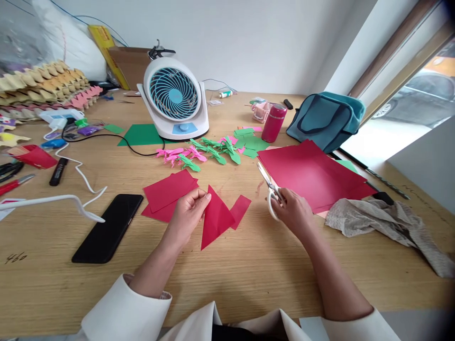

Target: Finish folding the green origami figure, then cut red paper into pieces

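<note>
My left hand [192,208] pinches the edge of a red paper triangle [217,218], which points down toward me. A small red paper strip [241,211] lies just right of the triangle, partly behind it. Behind my left hand, red paper pieces [168,189] overlap on the table. My right hand [292,210] has its fingers around the handles of white-handled scissors [273,194]; their blades point up and to the left, away from the triangle. Large red sheets [313,175] lie beyond my right hand.
A white fan [183,128] stands at the back, with green and pink paper cutouts [213,151] before it. A black phone [108,228] and a white cable [67,198] lie left. On the right are a red flask [274,123], teal bag [325,121] and crumpled cloth [384,222].
</note>
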{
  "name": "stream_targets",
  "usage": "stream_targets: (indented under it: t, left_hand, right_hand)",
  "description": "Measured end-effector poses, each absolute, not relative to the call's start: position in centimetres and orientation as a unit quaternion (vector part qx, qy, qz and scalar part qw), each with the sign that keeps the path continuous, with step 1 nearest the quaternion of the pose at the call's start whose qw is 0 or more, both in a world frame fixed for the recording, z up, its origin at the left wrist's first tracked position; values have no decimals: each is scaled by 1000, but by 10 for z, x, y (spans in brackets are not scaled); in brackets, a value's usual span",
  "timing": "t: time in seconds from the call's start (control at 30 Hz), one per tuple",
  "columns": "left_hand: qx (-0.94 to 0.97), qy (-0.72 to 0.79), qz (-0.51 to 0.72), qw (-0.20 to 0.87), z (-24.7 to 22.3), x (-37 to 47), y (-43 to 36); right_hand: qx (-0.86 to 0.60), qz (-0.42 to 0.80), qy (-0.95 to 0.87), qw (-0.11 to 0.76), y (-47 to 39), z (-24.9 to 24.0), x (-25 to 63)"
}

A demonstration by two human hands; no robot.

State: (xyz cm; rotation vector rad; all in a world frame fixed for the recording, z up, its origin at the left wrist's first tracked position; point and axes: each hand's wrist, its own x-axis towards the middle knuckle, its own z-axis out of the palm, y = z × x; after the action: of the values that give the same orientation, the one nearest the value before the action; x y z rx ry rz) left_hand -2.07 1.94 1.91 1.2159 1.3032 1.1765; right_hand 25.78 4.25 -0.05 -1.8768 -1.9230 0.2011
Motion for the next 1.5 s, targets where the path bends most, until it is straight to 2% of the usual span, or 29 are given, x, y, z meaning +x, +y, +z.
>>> stream_targets:
  t: [0.2,0.47,0.57,0.63,0.67,0.73,0.8,0.83,0.97,1.13,1.27,1.5]
  left_hand:
    - [470,536,498,494,12,-21,24]
    - [442,522,511,520,12,-19,26]
    - [421,519,513,539,14,-18,25]
    - [407,514,512,555,14,-18,25]
    - [400,512,511,563,13,-17,24]
    - [387,506,509,579,12,-15,24]
    - [376,500,512,589,11,-13,23]
    - [371,497,515,592,10,-11,23]
    - [354,492,521,601,10,-7,22]
    - [373,499,481,617,10,-2,17]
    - [422,488,442,624,6,4,13]
    - [390,505,491,594,5,-1,18]
  right_hand:
    - [-764,-28,-636,107,51,3,291]
    - [-803,-23,-594,51,52,2,307]
    - [-794,-38,-598,101,52,4,302]
    - [-756,-22,-623,199,48,7,289]
    - [-720,16,-644,259,45,9,279]
    - [-606,186,-693,344,37,12,255]
    - [-494,358,-720,331,27,10,231]
    - [-466,405,-722,311,22,8,221]
    - [-458,471,-692,297,14,-8,199]
    - [-444,499,-668,329,15,-13,197]
    - [-439,493,-681,316,11,-7,194]
    - [-448,470,-700,297,11,-6,197]
